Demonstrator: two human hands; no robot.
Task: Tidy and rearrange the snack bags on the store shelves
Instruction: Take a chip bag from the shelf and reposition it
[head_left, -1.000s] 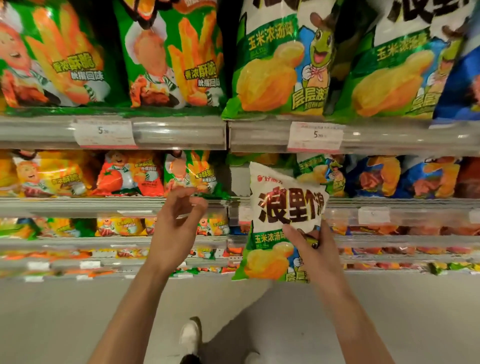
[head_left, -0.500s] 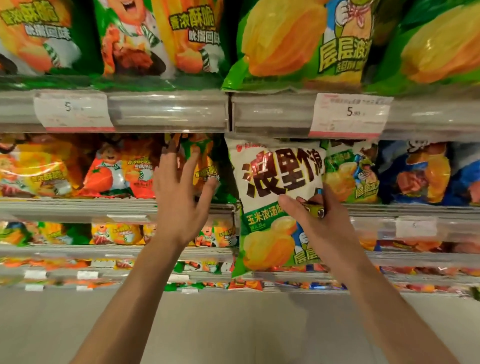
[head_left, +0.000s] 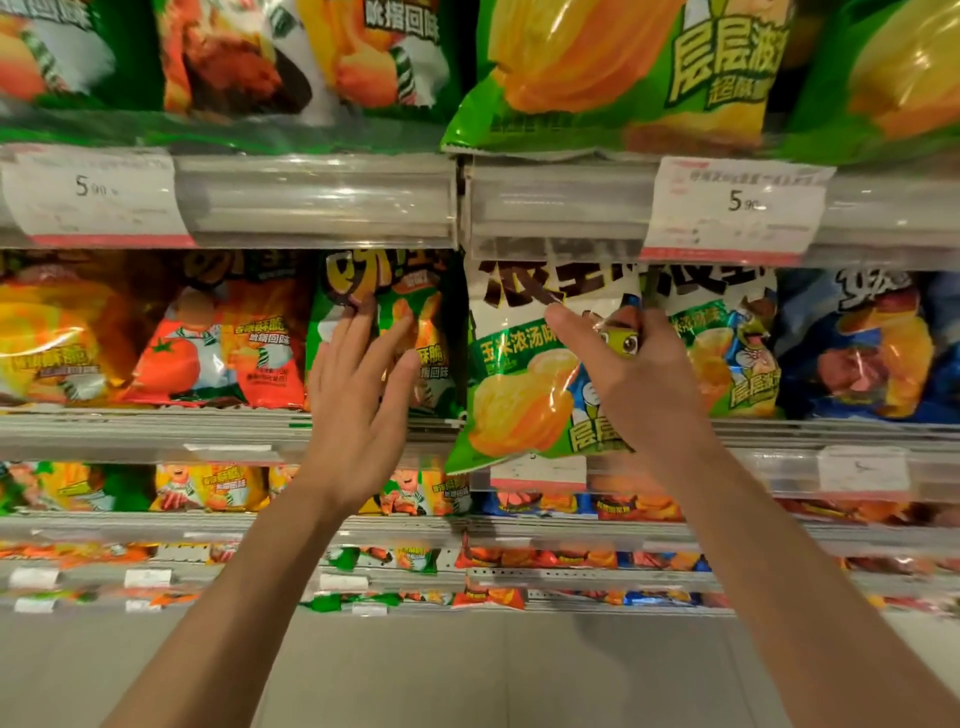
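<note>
Head view: right hand (head_left: 639, 384) has raised the corn-soup bag (head_left: 519, 374) (top now under shelf edge).

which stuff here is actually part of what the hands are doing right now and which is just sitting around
In use:
white and green corn bag, held by right hand
green bag, touched by left hand

Just there:
tomato bag
blue bag
price tags

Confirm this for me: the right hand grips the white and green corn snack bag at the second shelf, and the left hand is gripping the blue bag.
Not quite. In the head view the left hand is open, fingers spread at the green fries bag, not gripping the blue bag, which sits far right. The right hand does grip the white and green corn snack bag at the second shelf.
</note>
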